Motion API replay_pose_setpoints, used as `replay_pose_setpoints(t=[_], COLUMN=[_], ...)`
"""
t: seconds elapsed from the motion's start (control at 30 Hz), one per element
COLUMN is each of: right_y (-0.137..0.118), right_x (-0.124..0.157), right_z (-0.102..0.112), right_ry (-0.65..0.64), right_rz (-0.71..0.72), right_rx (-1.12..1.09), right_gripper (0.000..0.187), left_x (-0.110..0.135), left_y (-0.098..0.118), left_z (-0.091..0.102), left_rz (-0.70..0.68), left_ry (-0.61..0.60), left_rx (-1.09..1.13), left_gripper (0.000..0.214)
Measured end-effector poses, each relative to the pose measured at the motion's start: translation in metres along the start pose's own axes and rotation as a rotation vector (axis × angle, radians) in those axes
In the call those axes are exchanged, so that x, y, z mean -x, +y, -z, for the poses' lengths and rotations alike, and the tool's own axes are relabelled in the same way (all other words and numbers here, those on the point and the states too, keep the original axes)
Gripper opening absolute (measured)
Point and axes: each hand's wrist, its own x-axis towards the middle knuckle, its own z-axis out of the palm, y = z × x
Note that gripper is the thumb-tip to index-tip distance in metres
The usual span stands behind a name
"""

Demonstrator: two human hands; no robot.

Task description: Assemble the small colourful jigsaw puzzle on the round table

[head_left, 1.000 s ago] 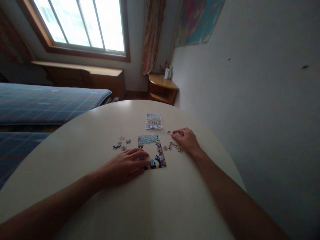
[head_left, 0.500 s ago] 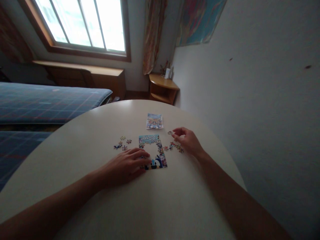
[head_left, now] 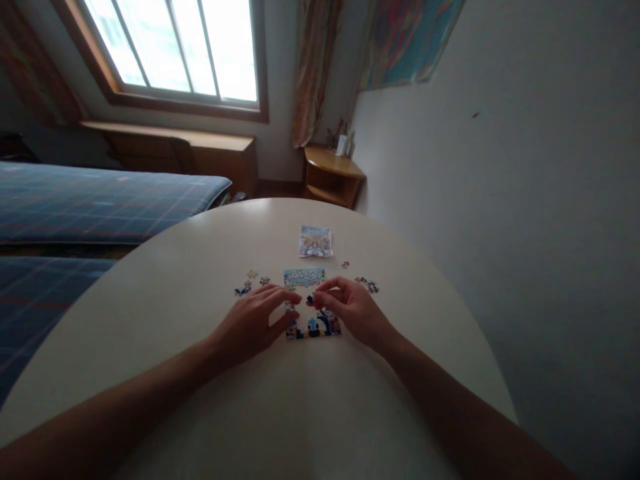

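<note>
A partly assembled jigsaw puzzle (head_left: 306,276) lies on the white round table (head_left: 240,413), its border joined around a gap in the middle. My right hand (head_left: 354,305) pinches a dark puzzle piece (head_left: 311,300) over that gap. My left hand (head_left: 260,319) rests at the puzzle's left edge with thumb and fingers apart, nothing between them. Loose puzzle pieces (head_left: 253,274) lie beyond the left hand. More loose pieces (head_left: 369,285) lie past the right hand, partly hidden by it, and a single piece (head_left: 345,265) lies farther back.
Behind the puzzle lies a small printed picture sheet (head_left: 315,241). A plaid mattress (head_left: 110,207) stands left of the table, and a white wall (head_left: 540,220) rises on the right. A wooden corner shelf (head_left: 333,163) is beyond the far edge.
My right hand has moved left from the loose pieces to above the puzzle's gap, now with a dark piece in its fingers. My left hand has opened its thumb away from the fingers.
</note>
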Motion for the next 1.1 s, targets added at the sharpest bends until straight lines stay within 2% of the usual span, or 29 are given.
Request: replay_pose_setpoints(t=[0.27, 0.47, 0.63, 0.83, 1.1], right_y=[0.0, -0.004, -0.001, 0.002, -0.003], right_x=[0.001, 0.002, 0.002, 0.002, 0.003], right_z=[-0.007, -0.007, -0.005, -0.001, 0.008], right_ry=[-0.008, 0.003, -0.031, -0.039, -0.083], right_rz=[0.035, 0.063, 0.058, 0.268, 0.27], right_rx=[0.112, 0.372, 0.504, 0.666, 0.846], right_gripper=[0.023, 0.021, 0.02, 0.01, 0.007], left_x=[0.002, 0.002, 0.0, 0.0, -0.002], left_y=[-0.005, -0.009, -0.009, -0.009, -0.008], left_z=[-0.006, -0.009, -0.009, -0.011, -0.013], left_rz=[0.007, 0.021, 0.019, 0.009, -0.027], left_ry=[-0.004, 0.008, -0.04, -0.103, -0.129], left_rx=[0.016, 0.06, 0.096, 0.123, 0.096], left_gripper=[0.015, 0.013, 0.01, 0.013, 0.016])
